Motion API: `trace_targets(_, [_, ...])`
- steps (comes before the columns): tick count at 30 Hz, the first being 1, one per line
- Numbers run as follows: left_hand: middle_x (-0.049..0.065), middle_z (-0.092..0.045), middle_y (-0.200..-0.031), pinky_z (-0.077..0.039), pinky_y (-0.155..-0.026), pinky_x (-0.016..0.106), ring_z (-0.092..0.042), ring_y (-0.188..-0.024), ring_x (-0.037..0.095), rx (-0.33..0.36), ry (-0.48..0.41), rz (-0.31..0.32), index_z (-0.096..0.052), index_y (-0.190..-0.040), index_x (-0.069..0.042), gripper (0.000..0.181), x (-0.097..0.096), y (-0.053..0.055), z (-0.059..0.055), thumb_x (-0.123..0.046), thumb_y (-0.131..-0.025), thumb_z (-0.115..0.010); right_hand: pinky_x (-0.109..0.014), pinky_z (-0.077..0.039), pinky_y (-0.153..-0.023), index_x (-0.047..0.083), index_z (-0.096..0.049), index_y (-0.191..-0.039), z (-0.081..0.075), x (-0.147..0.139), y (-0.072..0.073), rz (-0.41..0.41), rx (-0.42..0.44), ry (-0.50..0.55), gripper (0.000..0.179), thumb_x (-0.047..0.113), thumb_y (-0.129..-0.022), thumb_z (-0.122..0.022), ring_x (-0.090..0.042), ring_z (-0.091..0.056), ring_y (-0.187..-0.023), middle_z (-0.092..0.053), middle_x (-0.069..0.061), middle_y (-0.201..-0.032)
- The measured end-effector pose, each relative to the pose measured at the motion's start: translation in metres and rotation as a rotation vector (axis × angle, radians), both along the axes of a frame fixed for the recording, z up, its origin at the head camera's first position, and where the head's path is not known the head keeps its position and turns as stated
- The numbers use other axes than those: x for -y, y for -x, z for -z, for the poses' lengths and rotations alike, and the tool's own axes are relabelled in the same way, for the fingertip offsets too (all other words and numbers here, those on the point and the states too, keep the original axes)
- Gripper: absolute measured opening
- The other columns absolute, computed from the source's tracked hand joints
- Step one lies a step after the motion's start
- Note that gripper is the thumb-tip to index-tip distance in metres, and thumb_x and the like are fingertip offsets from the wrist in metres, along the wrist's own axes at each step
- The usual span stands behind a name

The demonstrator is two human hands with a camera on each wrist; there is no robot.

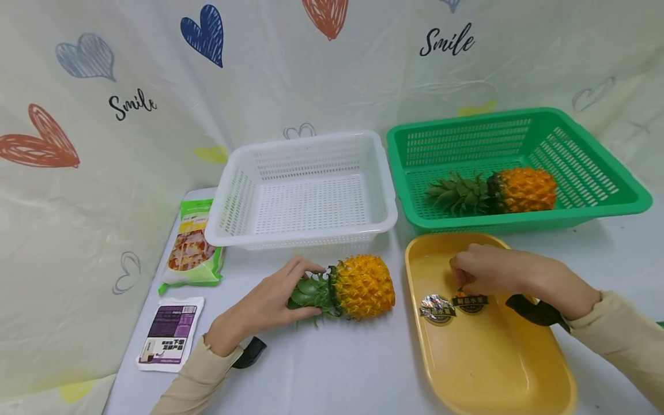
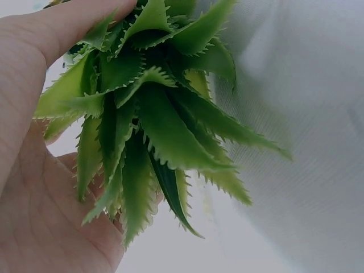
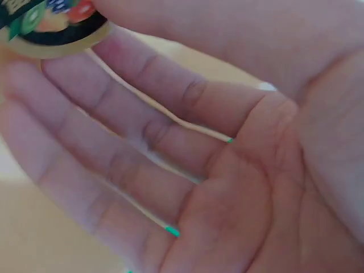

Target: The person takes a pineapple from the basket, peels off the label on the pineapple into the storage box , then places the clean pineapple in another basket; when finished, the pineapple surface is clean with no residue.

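A toy-like pineapple (image 1: 364, 287) lies on its side on the white table, its leafy crown pointing left. My left hand (image 1: 264, 297) grips it by the green leaves (image 2: 153, 108), thumb on one side and fingers on the other. Over the yellow basin (image 1: 498, 369), my right hand (image 1: 487, 270) pinches a round fruit sticker (image 3: 57, 25) by its edge between thumb and forefinger. The other fingers extend beneath it in the right wrist view. A second round sticker (image 1: 437, 309) lies in the basin just left of the pinched one.
Behind stands a white mesh basket (image 1: 301, 236). To its right, a green basket (image 1: 519, 221) holds another pineapple (image 1: 524, 190). A green-edged food packet (image 1: 193, 245) and a purple-and-white packet (image 1: 171, 334) lie along the table's left side. A heart-patterned cloth (image 1: 332, 75) hangs behind.
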State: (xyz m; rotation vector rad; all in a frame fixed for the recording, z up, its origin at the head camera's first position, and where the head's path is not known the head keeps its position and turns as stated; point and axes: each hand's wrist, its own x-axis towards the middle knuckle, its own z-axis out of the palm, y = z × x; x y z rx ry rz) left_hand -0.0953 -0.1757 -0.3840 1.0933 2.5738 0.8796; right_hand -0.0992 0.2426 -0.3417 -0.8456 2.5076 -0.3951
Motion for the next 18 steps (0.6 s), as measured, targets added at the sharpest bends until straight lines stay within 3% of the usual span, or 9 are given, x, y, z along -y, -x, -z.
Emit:
trace_targets(5, [-0.001, -0.053, -0.139, -0.054, -0.097, 0.043, -0.060, -0.119, 0.021, -0.005, 0.003, -0.003, -0.048, -0.146, -0.018, 0.064, 0.001, -0.001, 0.000, -0.029, -0.093, -0.083, -0.027, -0.042, -0.060, 0.011, -0.066, -0.093, -0.011, 0.009, -0.002, 0.011, -0.051, -0.014, 0.009, 0.006, -0.093, -0.074, -0.005, -0.046, -0.063, -0.053, 0.009, -0.072])
trace_targets(9, [-0.001, -0.052, -0.139, -0.054, -0.097, 0.044, -0.061, -0.119, 0.021, -0.002, 0.001, -0.003, -0.048, -0.145, -0.019, 0.064, 0.001, -0.001, 0.001, -0.030, -0.093, -0.083, -0.033, -0.051, -0.068, 0.014, -0.071, -0.107, -0.027, 0.023, -0.003, -0.011, -0.100, -0.013, 0.012, 0.015, -0.096, -0.077, -0.009, -0.057, -0.077, -0.065, 0.009, -0.090])
trace_targets(15, [-0.001, -0.053, -0.139, -0.055, -0.096, 0.045, -0.061, -0.119, 0.021, -0.020, 0.003, 0.000, -0.048, -0.144, -0.018, 0.064, 0.001, 0.000, 0.001, -0.030, -0.092, -0.084, -0.034, -0.056, -0.076, 0.022, -0.071, -0.111, -0.049, 0.056, -0.004, -0.079, -0.242, 0.197, 0.013, 0.018, -0.099, -0.074, -0.009, -0.063, -0.090, -0.066, 0.013, -0.106])
trace_targets(18, [0.000, -0.053, -0.138, -0.054, -0.096, 0.044, -0.061, -0.118, 0.021, -0.029, 0.002, 0.008, -0.048, -0.145, -0.018, 0.065, 0.000, 0.000, 0.001, -0.030, -0.092, -0.084, -0.038, -0.057, -0.085, 0.020, -0.069, -0.120, -0.052, 0.070, -0.003, -0.102, -0.219, 0.312, 0.020, 0.021, -0.100, -0.073, -0.012, -0.062, -0.101, -0.063, 0.008, -0.120])
